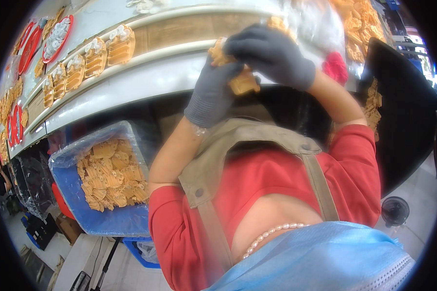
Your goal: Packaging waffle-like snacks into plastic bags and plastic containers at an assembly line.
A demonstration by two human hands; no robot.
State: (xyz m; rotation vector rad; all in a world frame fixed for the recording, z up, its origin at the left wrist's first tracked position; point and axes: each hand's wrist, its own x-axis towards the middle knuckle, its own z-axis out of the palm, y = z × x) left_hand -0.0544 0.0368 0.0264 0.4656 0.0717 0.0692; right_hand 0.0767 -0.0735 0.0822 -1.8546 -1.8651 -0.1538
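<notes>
Both my hands wear grey gloves and meet in front of the table edge at the top centre. My left hand (pixel 211 92) grips a gold-coloured ornamental plastic piece (pixel 243 83) from below. My right hand (pixel 272 53) closes over the same piece from above, hiding most of it. Beyond the hands runs a white work table (pixel 145 77), where a row of gold pieces with white tops (pixel 94 56) lies along the wooden strip. My red sleeves, apron straps and blue face mask fill the lower part of the view.
A blue crate (pixel 107 223) lined with clear plastic and holding several gold pieces stands at the lower left under the table. Red round trays (pixel 58 36) lie far left. A clear bag of gold pieces (pixel 359 24) and a red flower-like item (pixel 336 68) sit at right. A black fan (pixel 394 211) stands on the floor.
</notes>
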